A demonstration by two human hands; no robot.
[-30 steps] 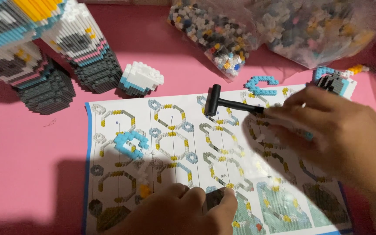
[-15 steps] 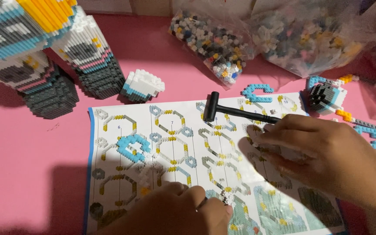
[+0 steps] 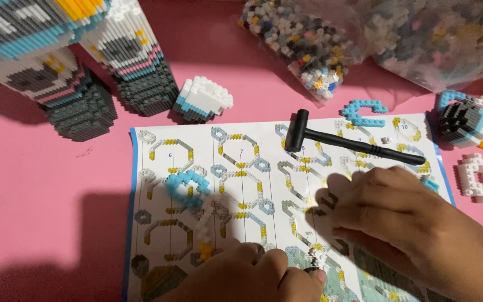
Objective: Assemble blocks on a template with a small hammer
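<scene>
My left hand (image 3: pixel 252 277) rests at the bottom edge on the printed instruction sheet (image 3: pixel 241 156), fingers curled around a small dark and white brick piece (image 3: pixel 315 260). My right hand (image 3: pixel 403 218) lies palm down on the sheet's right half, fingertips pressing on the paper near tiny bricks; what lies under it is hidden. A small black hammer (image 3: pixel 342 141) lies on the sheet just beyond my right hand. A blue curved brick piece (image 3: pixel 185 187) sits on the sheet to the left.
Tall brick-built figures (image 3: pixel 74 61) stand at the back left on the pink table (image 3: pixel 40 184), with a small white and blue block (image 3: pixel 202 99) beside them. Clear bags of loose bricks (image 3: pixel 331 39) lie at the back. Partly built pieces (image 3: pixel 465 120) sit at the right.
My right hand has slid left and down across the sheet, away from the hammer. The left hand has stayed at the bottom edge, with a small piece now showing at its fingertips.
</scene>
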